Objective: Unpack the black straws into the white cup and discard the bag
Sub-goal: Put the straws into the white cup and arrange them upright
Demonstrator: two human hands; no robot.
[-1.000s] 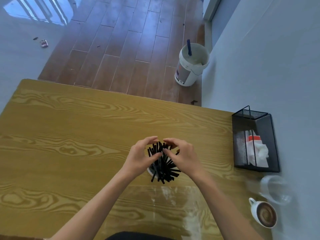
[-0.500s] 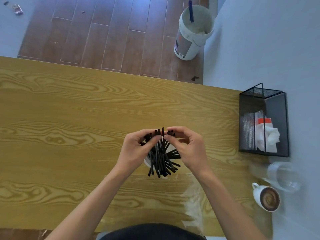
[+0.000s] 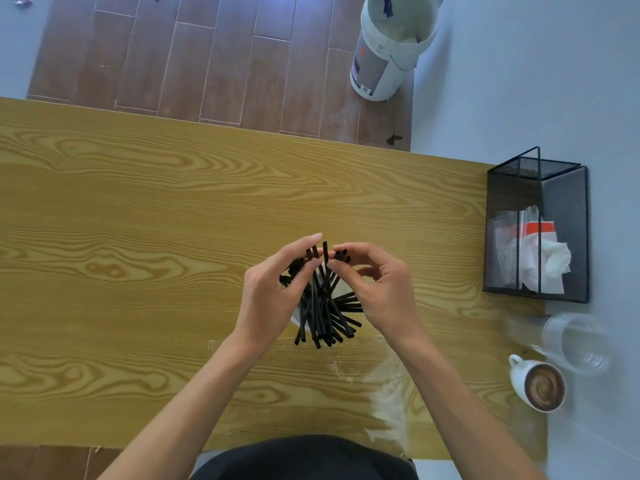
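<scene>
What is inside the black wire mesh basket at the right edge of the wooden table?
The black wire mesh basket holds crumpled white tissue, a white packet with an orange-red band and some clear plastic. Whatever lies under that pile is covered.

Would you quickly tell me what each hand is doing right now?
Left hand: fingers curled around the black straws standing in the white cup.
Right hand: pinching straw tips.

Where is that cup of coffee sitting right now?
The coffee cup sits at the table's right edge in the head view, on the near side, just beside a clear plastic cup and nearer than the black mesh bin.
</scene>
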